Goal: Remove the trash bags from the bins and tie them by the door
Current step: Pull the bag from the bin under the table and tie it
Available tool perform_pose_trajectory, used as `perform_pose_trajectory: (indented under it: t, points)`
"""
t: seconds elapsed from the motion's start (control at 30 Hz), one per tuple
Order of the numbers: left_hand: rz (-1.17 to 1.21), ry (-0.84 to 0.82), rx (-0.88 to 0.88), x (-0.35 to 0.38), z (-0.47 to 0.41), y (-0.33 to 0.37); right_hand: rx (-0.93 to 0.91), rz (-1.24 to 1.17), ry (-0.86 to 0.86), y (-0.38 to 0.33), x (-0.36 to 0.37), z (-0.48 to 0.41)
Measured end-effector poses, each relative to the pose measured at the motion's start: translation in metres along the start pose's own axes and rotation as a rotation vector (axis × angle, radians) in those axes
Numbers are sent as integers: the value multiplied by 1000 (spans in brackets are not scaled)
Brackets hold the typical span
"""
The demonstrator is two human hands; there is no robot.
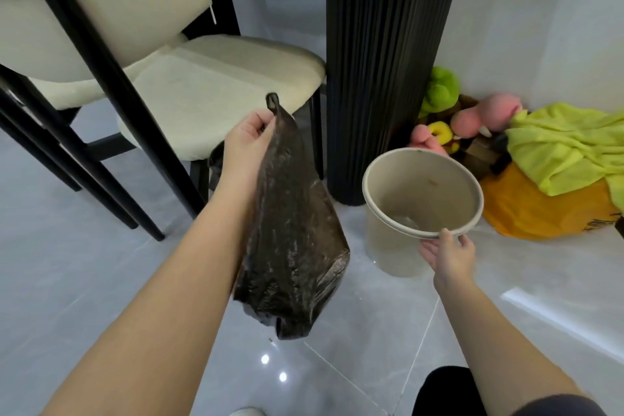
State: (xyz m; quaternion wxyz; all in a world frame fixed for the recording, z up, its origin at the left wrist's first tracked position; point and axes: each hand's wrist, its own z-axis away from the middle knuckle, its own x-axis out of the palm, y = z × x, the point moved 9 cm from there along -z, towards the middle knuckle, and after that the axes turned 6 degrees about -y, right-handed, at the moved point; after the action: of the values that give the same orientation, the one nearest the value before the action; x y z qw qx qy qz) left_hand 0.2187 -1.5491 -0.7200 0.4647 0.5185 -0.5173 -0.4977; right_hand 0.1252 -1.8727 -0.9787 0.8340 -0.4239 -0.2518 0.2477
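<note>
Dark plastic trash bag (293, 246) hangs lengthwise straight below the left hand (246, 145), whose fingertips pinch its top beside the handle loop (272, 101). Right of it, the unlined beige bin (388, 246) stands; the right hand (445, 253) touches its near rim, fingers loosely extended.

Trash bag (290, 246): dark brown-black, glossy, semi-translucent. Bin (398, 250): plain beige inside and out. Floor (84, 263): pale grey marbled tiles, thin white grout lines. Chairs (216, 91): cream cushions, black frames and legs. Column (381, 71): black, vertical ribbing. Cloth (570, 149): bright yellow-green. Bag under cloth (540, 213): orange-yellow with dark lettering. Plush toys (472, 115): lime green, pink, yellow. Wall (557, 27): white.
</note>
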Motion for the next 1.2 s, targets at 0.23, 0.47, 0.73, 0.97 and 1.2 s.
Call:
perform_pose_trajectory:
  t: [0.23,0.47,0.73,0.97,1.2]
  points:
    - [-335,-73,-145,-1,4,-45,20,440,-225,10,57,51]
    - [-305,-174,-296,20,8,-72,-526,857,-800,-12,136,136]
    - [-289,-270,-320,34,11,-85,-640,1305,-511,7,132,109]
    - [-579,-450,-318,21,11,-98,-437,696,-792,-1,128,101]
    - [-583,-710,-299,57,30,-103,-335,675,-1084,18,148,133]
